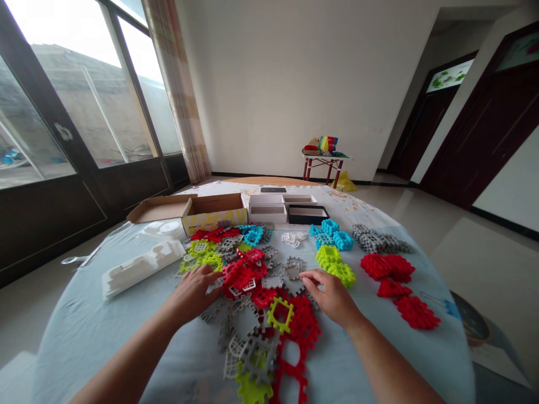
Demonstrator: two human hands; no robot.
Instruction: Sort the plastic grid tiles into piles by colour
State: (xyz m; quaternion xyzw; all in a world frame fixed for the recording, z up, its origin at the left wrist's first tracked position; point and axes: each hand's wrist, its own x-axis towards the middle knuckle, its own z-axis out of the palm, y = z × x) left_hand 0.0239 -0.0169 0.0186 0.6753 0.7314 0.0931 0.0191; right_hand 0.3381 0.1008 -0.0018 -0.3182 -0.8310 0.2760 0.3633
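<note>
Lime piece (249, 387) | left hand (197, 289) half-curled by red pieces (241, 274) | right hand (328, 292) narrowed by grey pieces (296, 262) | holds unclear

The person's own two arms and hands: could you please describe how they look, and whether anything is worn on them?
The left hand and right hand are ungloved, with no ring, watch or bracelet visible. Both forearms are bare up to the picture's edge; no sleeve shows.
</note>
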